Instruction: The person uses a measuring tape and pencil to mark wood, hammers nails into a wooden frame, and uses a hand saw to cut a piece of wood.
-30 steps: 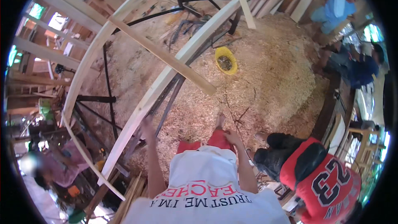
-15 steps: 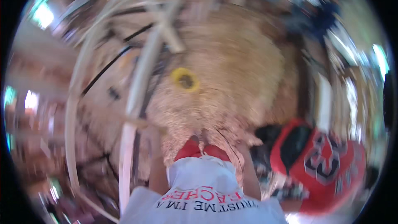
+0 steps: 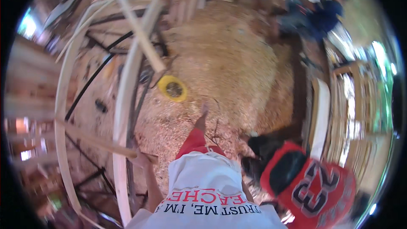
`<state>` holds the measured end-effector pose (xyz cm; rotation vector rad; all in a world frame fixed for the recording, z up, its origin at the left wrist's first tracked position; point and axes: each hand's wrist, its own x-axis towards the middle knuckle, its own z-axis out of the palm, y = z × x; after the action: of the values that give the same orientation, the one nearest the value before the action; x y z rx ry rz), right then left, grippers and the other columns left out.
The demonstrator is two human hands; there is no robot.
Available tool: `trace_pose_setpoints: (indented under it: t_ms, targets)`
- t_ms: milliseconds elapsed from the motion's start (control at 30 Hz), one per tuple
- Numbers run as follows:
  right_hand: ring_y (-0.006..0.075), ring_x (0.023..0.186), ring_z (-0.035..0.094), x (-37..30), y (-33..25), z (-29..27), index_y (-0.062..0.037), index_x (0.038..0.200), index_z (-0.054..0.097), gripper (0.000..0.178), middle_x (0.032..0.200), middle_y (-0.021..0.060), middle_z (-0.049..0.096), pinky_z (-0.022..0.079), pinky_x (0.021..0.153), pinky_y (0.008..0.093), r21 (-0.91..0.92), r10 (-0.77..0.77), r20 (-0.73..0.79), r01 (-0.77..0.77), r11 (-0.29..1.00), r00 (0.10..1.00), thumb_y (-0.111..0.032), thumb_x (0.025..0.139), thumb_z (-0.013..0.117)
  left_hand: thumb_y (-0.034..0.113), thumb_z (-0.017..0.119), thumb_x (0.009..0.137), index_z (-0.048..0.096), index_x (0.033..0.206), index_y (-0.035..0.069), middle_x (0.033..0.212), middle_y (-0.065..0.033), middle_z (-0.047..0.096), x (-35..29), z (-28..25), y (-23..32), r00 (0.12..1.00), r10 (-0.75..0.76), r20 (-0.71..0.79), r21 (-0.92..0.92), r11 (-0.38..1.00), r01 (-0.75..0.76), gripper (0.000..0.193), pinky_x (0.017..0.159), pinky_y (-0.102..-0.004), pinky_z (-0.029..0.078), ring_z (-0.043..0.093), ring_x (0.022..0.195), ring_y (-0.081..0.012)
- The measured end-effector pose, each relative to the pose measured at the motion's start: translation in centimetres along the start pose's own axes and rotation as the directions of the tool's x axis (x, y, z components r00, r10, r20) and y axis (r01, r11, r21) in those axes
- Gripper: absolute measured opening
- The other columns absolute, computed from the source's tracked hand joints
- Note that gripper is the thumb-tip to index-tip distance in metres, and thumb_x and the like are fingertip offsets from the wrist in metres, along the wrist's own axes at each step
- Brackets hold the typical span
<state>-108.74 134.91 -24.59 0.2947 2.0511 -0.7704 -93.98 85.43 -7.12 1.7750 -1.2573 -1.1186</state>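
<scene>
My left hand (image 3: 143, 159) is closed around the near end of a thin wooden slat (image 3: 95, 138), though motion blurs the fingers. The slat stretches left across two long pale boards: the nearer board (image 3: 123, 123) and a curved-looking outer board (image 3: 63, 97). A short wooden piece (image 3: 142, 36) lies slantwise over the far end of the nearer board. My right forearm (image 3: 247, 191) shows only in part beside my white shirt, and the right hand is hidden.
A person in a red shirt (image 3: 311, 186) bends close at my right. Another person in dark blue (image 3: 324, 17) is at the far right. A yellow round object (image 3: 173, 88) lies on the shavings-covered floor (image 3: 220, 55). Stacked boards (image 3: 339, 106) line the right side. Dark metal supports (image 3: 91, 80) stand under the long boards.
The view has shifted, and the boards and yellow object appear farther left. My left hand and the slat's end appear lower and to the left. One foot has stepped forward. My right hand has dropped from sight.
</scene>
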Motion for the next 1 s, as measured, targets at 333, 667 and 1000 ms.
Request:
trace_pose_setpoints:
  t_ms: [333,667,1000]
  targets:
    - [0.0233,0.085,0.073,17.0,-19.5,-15.7,-0.0061,0.118,0.071,0.033,0.096,0.0122,0.076,0.057,0.070,0.0379,-0.250,0.015,0.221,0.042,0.967,0.975,-0.020,0.090,0.060,0.027,0.078,0.086,0.040,0.146,-0.010,0.139,-0.0272,0.056,-2.2,2.2,1.2,0.955,0.026,-0.296,0.265,0.963,0.056,0.080,0.104,-0.0423,0.046,0.057,0.126,-0.0355]
    - [0.0140,0.091,0.067,24.0,-52.1,-29.0,-0.0063,0.121,0.068,0.027,0.108,0.0051,0.072,0.052,0.074,0.0288,0.244,-0.294,0.064,0.271,0.931,0.954,-0.019,0.101,0.057,0.034,0.080,0.083,0.037,0.149,-0.005,0.145,-0.0298,0.046,-0.9,12.9,12.6,0.846,0.238,-0.478,0.615,0.778,0.129,0.088,0.114,-0.0493,0.035,0.043,0.137,-0.0425]
    - [0.0265,0.101,0.059,1.9,-93.2,-33.7,-0.0001,0.121,0.063,0.040,0.110,0.0091,0.062,0.050,0.081,0.0444,0.843,-0.866,0.444,0.437,0.315,-0.231,-0.033,0.097,0.066,0.052,0.067,0.091,0.047,0.145,0.012,0.149,-0.0143,0.048,7.4,49.6,28.5,0.948,0.312,-0.056,0.704,0.686,-0.184,0.070,0.111,-0.0618,0.028,0.040,0.141,-0.0355]
